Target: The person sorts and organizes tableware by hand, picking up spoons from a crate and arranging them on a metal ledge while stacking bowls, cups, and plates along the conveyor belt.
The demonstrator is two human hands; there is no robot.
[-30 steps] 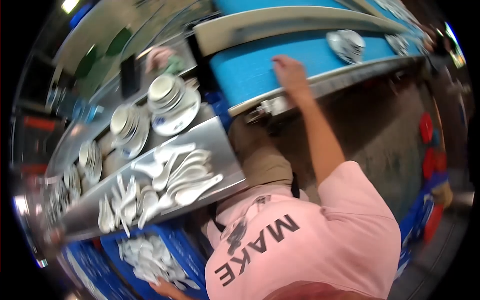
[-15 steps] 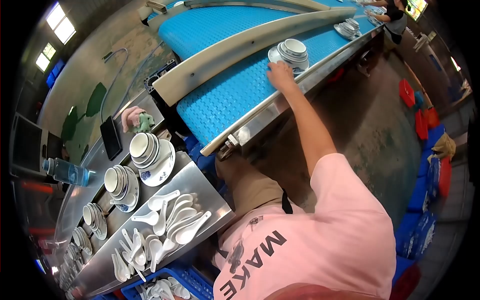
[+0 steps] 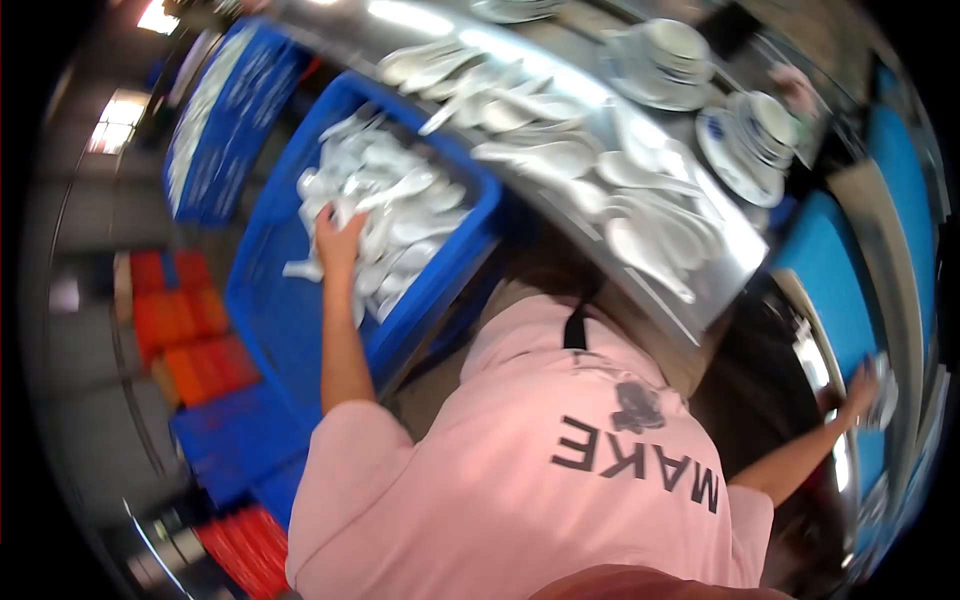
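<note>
White soup spoons [image 3: 405,205] lie heaped in a blue plastic basket [image 3: 262,325]. My left hand [image 3: 340,240] reaches into the basket at the heap's near side. Its fingers are apart, with white spoons around them; blur hides any firm grasp. Far to the right, my right hand [image 3: 862,388] is over the blue conveyor belt [image 3: 835,285], against a blurred stack of dishes [image 3: 880,392]. Its fingers are smeared, so its hold is unclear. More white spoons [image 3: 645,250] are spread on the steel table [image 3: 725,260] in front of me.
Stacked bowls and plates [image 3: 750,145] stand along the table's far side, with another dish stack [image 3: 665,65] beside them. Red crates [image 3: 175,310] and a blue crate [image 3: 215,440] are at the left. Another blue basket [image 3: 225,120] stands beyond mine.
My view has swung left from the conveyor to the spoon basket. My left hand has come into view among the spoons. My right hand remains by the dishes on the belt.
</note>
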